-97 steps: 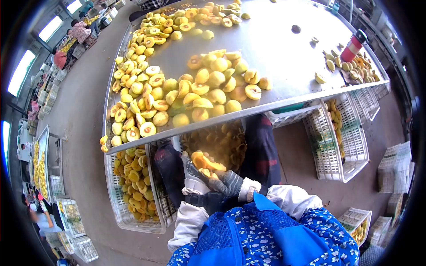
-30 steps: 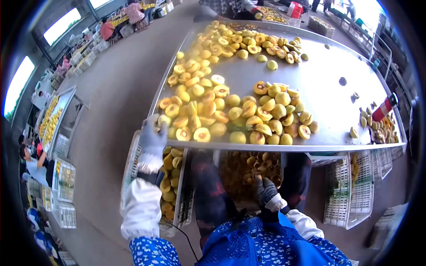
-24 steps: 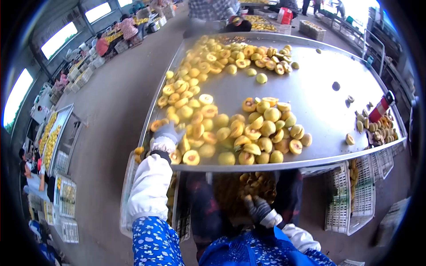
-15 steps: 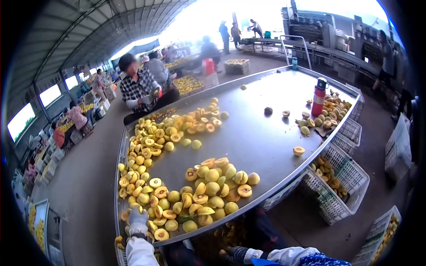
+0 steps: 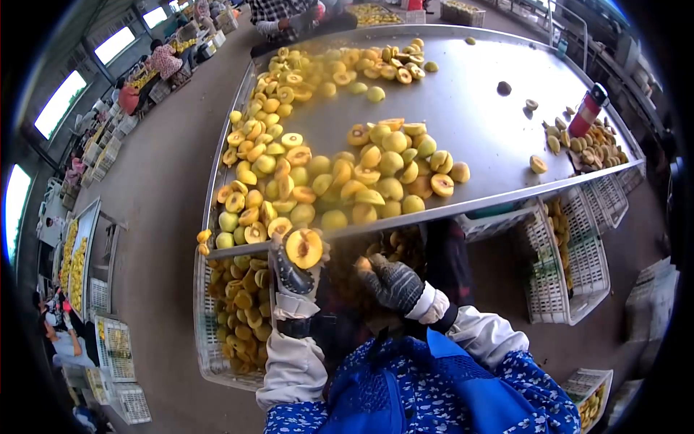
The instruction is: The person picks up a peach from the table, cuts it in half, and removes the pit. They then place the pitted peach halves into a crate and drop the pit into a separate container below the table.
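My left hand, in a grey glove, is closed around a yellow peach half, its cut face and brown stone turned up toward me. It is at the front edge of the metal table. To its right, my gloved right hand is below the table edge with curled fingers. A small orange-brown bit shows at its fingertips, and I cannot tell what it is. Just beyond both hands lies a heap of whole and halved peaches. A crate of peach halves stands under my left forearm.
A red flask stands among peach halves at the table's right end. White crates stand along the right side. Across the table sits a person in a checked shirt. Other people and crates line the left of the hall.
The view has tipped down. My left hand has come from the pile at the table's left corner toward me, now with a peach half. My right hand shows more fully, closer to the left.
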A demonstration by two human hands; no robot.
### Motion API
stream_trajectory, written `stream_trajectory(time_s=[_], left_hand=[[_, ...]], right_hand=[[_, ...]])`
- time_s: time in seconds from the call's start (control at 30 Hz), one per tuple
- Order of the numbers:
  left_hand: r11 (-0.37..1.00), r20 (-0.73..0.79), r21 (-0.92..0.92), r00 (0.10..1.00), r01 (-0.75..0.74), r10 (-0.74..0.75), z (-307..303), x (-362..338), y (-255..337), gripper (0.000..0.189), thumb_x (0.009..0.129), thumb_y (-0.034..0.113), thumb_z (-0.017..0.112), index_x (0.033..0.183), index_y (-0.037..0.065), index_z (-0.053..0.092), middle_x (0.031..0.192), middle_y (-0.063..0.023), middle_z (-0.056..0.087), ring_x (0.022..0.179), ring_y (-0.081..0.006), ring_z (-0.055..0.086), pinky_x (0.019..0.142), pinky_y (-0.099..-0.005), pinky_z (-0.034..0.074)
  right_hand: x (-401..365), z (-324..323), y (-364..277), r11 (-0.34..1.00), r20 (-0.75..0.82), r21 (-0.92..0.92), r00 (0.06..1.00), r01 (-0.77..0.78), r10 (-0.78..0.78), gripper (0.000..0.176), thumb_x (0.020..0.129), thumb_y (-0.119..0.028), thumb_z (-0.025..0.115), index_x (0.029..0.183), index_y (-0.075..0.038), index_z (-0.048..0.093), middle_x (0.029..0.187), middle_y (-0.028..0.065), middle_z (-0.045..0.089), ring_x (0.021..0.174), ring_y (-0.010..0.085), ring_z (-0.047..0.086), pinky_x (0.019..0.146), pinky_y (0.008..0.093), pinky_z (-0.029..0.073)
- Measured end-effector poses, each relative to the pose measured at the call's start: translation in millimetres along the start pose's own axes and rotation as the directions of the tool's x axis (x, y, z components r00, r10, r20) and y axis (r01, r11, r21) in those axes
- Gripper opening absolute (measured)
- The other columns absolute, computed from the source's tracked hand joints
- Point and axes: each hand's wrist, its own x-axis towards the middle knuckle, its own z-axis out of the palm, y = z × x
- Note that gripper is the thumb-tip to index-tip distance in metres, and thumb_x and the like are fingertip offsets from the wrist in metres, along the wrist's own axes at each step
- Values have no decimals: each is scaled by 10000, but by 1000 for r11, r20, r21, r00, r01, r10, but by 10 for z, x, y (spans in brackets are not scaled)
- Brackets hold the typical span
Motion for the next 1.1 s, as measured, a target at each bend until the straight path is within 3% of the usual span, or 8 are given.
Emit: stream_trajectory(time_s=[0.07, 0.3, 0.43, 0.6, 0.7, 0.8, 1.0, 1.1], left_hand=[[999, -83, 33, 997, -6, 9, -1, 3, -192, 551, 901, 533, 436, 1050, 12, 537, 874, -161, 638, 626, -264, 614, 555, -334, 523], [998, -125, 67, 992, -14, 23, 44, -87, -492, 526, 914, 511, 436, 1074, 18, 527, 860, -141, 635, 716, -241, 627, 636, -332, 540], [994, -163, 108, 986, -25, 43, 96, -140, -568, 543, 910, 534, 417, 1000, 22, 573, 864, -132, 632, 749, -242, 613, 678, -331, 526], [980, -183, 199, 981, -26, 64, 14, -158, -662, 552, 903, 548, 423, 979, 25, 586, 887, -106, 631, 800, -210, 605, 742, -328, 505], [955, -246, 292, 969, 47, 28, 77, -185, -697, 566, 902, 560, 416, 986, 26, 582, 915, -95, 638, 883, -208, 594, 832, -339, 473], [974, -20, 227, 1000, -11, 15, 191, -197, -737, 570, 907, 562, 402, 995, 27, 575, 930, -99, 637, 888, -226, 596, 842, -340, 473], [985, -159, 166, 984, -51, 78, 216, -199, -880, 577, 921, 543, 390, 959, -10, 551, 902, -134, 639, 803, -218, 616, 740, -320, 516], [980, -198, 190, 975, -63, 101, 114, -163, -968, 566, 918, 544, 397, 966, 4, 559, 879, -130, 639, 789, -214, 618, 729, -317, 519]], right_hand=[[20, -26, -78, 999, 9, 19, 999, -32, 32, 261, 916, -315, 502, 905, -55, 484, 571, 230, 546, 533, 419, 547, 470, 524, 384], [-29, 140, 96, 996, 57, 80, 998, -44, 39, 350, 942, -382, 418, 913, -41, 493, 681, 260, 575, 661, 436, 570, 574, 519, 417], [-44, 143, 58, 998, -3, 44, 999, -41, 42, 346, 923, -389, 457, 926, -45, 496, 699, 255, 585, 672, 437, 574, 579, 514, 427], [97, -34, -13, 960, -56, 264, 992, -96, 115, 362, 855, -384, 578, 995, -57, 507, 754, 243, 609, 708, 422, 594, 597, 489, 455], [165, 22, 80, 967, -32, 217, 989, -136, 146, 368, 815, -353, 629, 1047, -91, 513, 803, 225, 625, 767, 413, 603, 637, 474, 470], [182, 232, 261, 965, 5, 230, 991, -129, 132, 361, 806, -346, 636, 1077, -140, 518, 824, 203, 634, 769, 407, 607, 649, 469, 473], [66, 254, 101, 994, -178, 55, 979, -90, 99, 352, 809, -355, 630, 1069, -142, 525, 794, 193, 634, 733, 395, 610, 623, 458, 472], [56, 159, 1, 892, -73, 383, 955, -241, 289, 313, 811, -274, 639, 1051, -93, 553, 867, 176, 640, 777, 333, 624, 644, 390, 481]])
